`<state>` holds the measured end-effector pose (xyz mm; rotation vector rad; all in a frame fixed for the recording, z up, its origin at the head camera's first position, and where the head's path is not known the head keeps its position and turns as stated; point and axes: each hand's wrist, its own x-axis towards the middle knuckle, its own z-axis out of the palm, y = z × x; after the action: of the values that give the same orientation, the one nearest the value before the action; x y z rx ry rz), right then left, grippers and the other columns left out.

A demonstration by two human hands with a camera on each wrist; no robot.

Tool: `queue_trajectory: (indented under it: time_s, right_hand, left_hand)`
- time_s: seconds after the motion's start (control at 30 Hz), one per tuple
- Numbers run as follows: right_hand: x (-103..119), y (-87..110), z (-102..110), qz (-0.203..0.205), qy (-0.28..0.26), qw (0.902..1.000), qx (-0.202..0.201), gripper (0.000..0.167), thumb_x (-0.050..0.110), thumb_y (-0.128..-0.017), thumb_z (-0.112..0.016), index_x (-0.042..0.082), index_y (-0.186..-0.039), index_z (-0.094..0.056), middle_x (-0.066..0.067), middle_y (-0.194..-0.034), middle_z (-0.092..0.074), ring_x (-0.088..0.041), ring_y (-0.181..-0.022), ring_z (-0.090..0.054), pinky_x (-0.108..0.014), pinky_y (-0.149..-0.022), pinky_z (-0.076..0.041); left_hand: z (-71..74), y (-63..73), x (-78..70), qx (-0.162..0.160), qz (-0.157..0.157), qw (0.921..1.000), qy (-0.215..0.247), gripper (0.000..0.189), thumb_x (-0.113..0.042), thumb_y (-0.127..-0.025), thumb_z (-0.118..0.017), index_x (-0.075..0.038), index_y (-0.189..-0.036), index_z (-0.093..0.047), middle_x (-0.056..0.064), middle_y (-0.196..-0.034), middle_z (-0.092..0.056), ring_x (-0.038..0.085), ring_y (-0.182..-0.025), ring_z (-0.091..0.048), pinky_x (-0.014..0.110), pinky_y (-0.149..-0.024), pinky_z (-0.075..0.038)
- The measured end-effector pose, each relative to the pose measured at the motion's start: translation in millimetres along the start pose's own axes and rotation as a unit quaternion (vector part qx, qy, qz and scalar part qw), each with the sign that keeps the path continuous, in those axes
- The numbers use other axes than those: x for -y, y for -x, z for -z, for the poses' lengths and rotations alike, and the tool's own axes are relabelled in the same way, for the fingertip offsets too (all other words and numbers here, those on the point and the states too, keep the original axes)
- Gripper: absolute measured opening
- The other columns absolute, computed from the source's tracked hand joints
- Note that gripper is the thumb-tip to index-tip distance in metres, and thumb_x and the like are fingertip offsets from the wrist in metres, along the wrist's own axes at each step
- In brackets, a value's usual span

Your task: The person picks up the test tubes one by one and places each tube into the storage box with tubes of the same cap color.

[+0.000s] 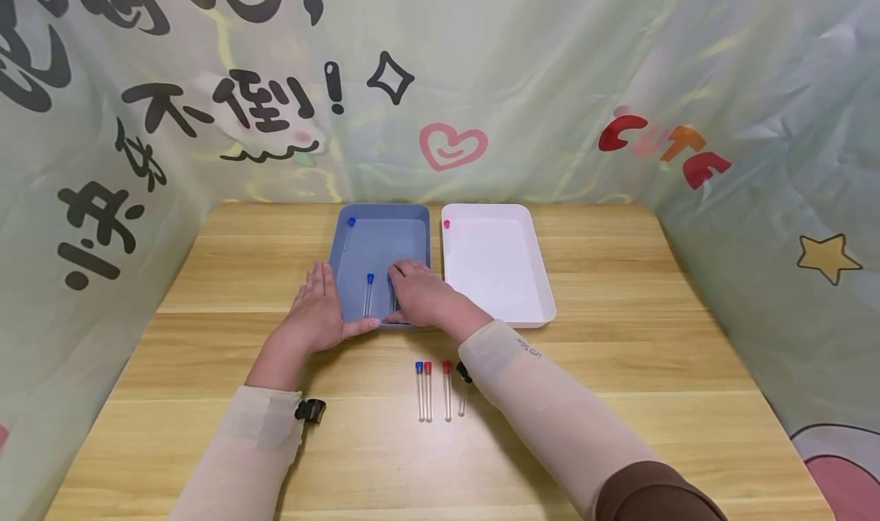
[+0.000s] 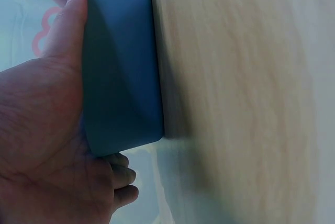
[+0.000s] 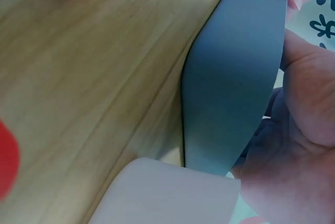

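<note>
My left hand (image 1: pixel 318 318) presses its straight fingers along the left side of the blue tray (image 1: pixel 388 246), its thumb lying on the front rim. Over the tray's front right part, my right hand (image 1: pixel 422 296) reaches in, fingers beside a blue-capped test tube (image 1: pixel 395 299). Its fingertips are hidden, so a grip on that tube cannot be made out. Left of it lies another blue-capped test tube (image 1: pixel 369 296), and a blue cap (image 1: pixel 351 221) shows at the back left corner. In the right wrist view the right palm (image 3: pixel 309 98) hangs behind the tray wall (image 3: pixel 233 77).
A white tray (image 1: pixel 495 269) stands right of the blue one, with a red cap (image 1: pixel 447 224) at its back left. In front lie a blue-capped tube (image 1: pixel 421 395), two red-capped tubes (image 1: pixel 448 395) and a tube (image 1: pixel 463 402) partly under the right wrist. Printed curtains surround the wooden table (image 1: pixel 357 460).
</note>
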<state>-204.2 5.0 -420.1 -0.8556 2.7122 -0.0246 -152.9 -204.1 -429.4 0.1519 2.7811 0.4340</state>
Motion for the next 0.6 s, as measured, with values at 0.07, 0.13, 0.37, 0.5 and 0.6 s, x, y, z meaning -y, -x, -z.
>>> queue_trajectory:
  time_s: [0.07,0.13,0.37,0.5,0.6]
  right_hand:
    - [-0.2,1.8,0.8,0.001,-0.001,1.0000,-0.004,0.101,0.061,-0.100,-0.071,0.000,-0.170,-0.030,-0.016,-0.178,-0.033,-0.032,-0.168,-0.028,-0.046,-0.141,-0.021]
    - [-0.8,3.5,1.7,0.002,-0.001,1.0000,-0.007,0.102,0.061,-0.100,-0.071,0.000,-0.170,-0.030,-0.016,-0.178,-0.034,-0.032,-0.168,-0.028,-0.047,-0.141,-0.021]
    - [-5.1,11.8,5.9,0.007,-0.010,0.9998,-0.018,0.105,0.063,-0.098,-0.072,-0.001,-0.170,-0.029,-0.016,-0.177,-0.033,-0.031,-0.168,-0.027,-0.047,-0.141,-0.019]
    - [-7.4,18.4,7.9,0.009,-0.023,0.9992,-0.030,0.106,0.062,-0.097,-0.074,-0.002,-0.169,-0.029,-0.017,-0.177,-0.033,-0.032,-0.168,-0.027,-0.048,-0.141,-0.018]
    - [-8.8,24.3,9.0,0.007,-0.031,0.9987,-0.038,0.105,0.061,-0.098,-0.073,-0.001,-0.170,-0.029,-0.017,-0.178,-0.032,-0.032,-0.169,-0.026,-0.048,-0.141,-0.018]
  left_hand:
    - [-0.2,-0.2,-0.3,-0.001,0.000,1.0000,0.001,0.137,-0.077,-0.097,-0.061,0.018,-0.164,0.010,0.040,-0.174,0.017,0.058,-0.166,0.006,0.066,-0.138,-0.008]
    - [-0.6,-0.3,-0.3,-0.001,-0.001,1.0000,0.002,0.137,-0.077,-0.097,-0.061,0.018,-0.164,0.010,0.040,-0.174,0.017,0.058,-0.166,0.006,0.066,-0.138,-0.008]
    - [-1.3,-0.8,-0.7,0.004,-0.001,1.0000,0.000,0.137,-0.077,-0.097,-0.061,0.019,-0.163,0.011,0.041,-0.173,0.018,0.057,-0.166,0.008,0.066,-0.137,-0.008]
    - [-1.2,-1.6,-0.1,0.004,-0.001,1.0000,-0.002,0.138,-0.078,-0.097,-0.061,0.020,-0.163,0.011,0.041,-0.173,0.017,0.057,-0.166,0.008,0.066,-0.138,-0.008]
    - [-0.9,-2.1,0.5,0.005,0.002,1.0000,0.000,0.139,-0.079,-0.096,-0.061,0.019,-0.163,0.012,0.040,-0.173,0.018,0.057,-0.166,0.008,0.066,-0.138,-0.007]
